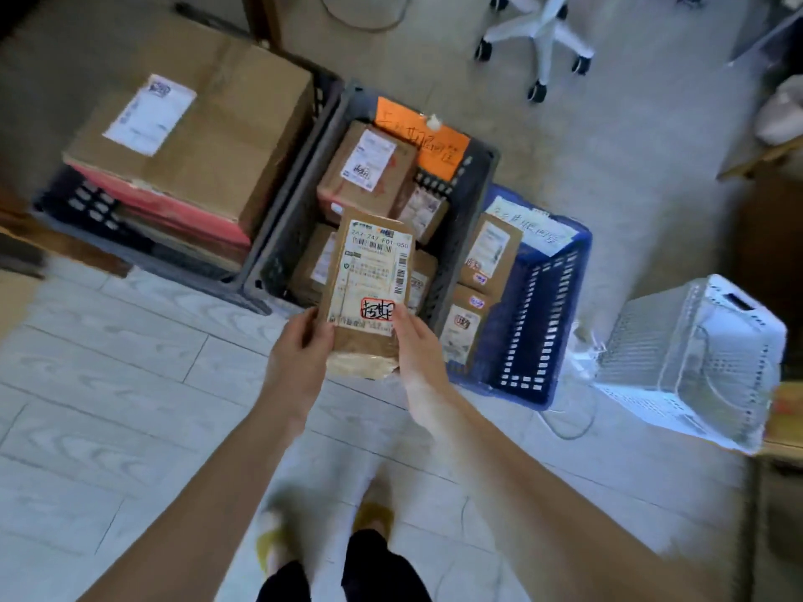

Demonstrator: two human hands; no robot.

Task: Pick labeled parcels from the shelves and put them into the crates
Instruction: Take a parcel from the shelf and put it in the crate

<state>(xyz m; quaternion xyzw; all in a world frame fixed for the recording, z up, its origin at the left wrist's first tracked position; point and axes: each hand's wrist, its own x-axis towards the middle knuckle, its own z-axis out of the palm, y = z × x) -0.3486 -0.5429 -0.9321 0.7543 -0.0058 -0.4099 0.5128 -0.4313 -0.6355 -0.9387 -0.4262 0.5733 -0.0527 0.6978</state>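
parcel (369,293): flat, brown, label up, held over the grey crate's (300,210) near edge
left hand (300,345): grips its lower left edge
right hand (417,345): pinches its lower right edge, thumb on the label
grey crate: packed with parcels, little room
blue crate (543,306): just beside it, right half open
white basket (695,354): further right, probably tipped over; blurred
floor (130,384): pale planks

office chair (539,41): cut off by top edge | carton label (150,115): upper left, print blurred, unreadable | held parcel (369,293): hides boxes in grey crate (297,197) | left hand (300,345): fingers behind parcel
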